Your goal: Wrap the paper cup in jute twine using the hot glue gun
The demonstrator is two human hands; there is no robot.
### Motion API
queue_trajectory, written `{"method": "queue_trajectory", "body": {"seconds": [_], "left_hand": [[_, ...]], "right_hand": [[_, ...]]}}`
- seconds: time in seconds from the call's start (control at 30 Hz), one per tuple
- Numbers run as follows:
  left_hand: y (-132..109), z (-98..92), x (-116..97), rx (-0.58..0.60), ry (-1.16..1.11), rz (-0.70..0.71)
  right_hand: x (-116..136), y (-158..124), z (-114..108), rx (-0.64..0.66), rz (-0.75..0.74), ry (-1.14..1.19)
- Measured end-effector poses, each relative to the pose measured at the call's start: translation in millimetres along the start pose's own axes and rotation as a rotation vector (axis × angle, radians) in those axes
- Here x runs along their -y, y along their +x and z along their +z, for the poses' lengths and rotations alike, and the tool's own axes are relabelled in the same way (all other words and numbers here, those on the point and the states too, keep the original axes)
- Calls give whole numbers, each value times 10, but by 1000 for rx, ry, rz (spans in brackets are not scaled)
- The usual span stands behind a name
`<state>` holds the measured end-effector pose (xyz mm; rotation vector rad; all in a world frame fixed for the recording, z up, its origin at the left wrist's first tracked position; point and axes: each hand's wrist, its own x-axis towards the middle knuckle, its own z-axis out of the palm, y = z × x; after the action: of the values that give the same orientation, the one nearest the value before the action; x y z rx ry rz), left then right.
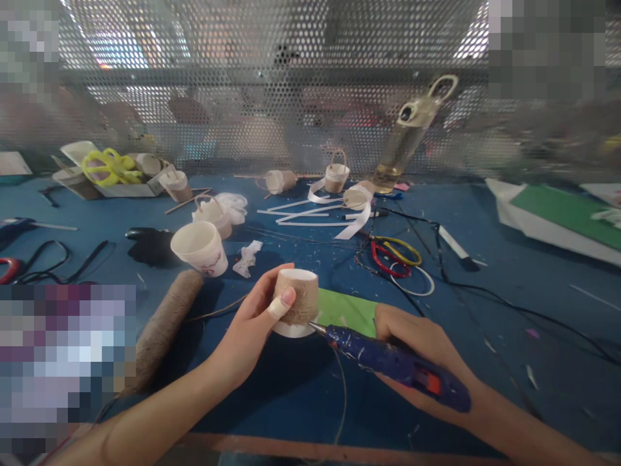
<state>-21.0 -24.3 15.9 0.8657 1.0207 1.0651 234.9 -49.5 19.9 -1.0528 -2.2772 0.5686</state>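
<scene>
Most left-hand fingers (264, 286) hide behind the twine-wrapped cup (305, 299).

Left hand (257, 307) curled, thumb pressing inward; right hand (422, 336) wrapped in firm grip; bare forearms (174, 404) converging.

My single feed comes from the head-worn camera, facing forward and down across the blue tabletop (281, 408), with the left fingers (287, 296) and right fingers (388, 320) close, just below mid-frame. At the far edge I face a perforated metal panel (291, 84); how deep I see past it, the blur leaves uncertain.
</scene>
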Motion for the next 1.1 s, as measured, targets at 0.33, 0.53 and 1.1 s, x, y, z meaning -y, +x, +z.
{"method": "queue_trajectory", "body": {"seconds": [0.33,0.53,1.1], "left_hand": [[4,-32,40,11,50,63],[11,-36,59,21,84,88],[-9,-30,32,-18,50,52]], "right_hand": [[0,13,10,-3,-8,-62],[23,24,19,3,-7,-34],[17,8,-2,-38,-2,-93]]}}
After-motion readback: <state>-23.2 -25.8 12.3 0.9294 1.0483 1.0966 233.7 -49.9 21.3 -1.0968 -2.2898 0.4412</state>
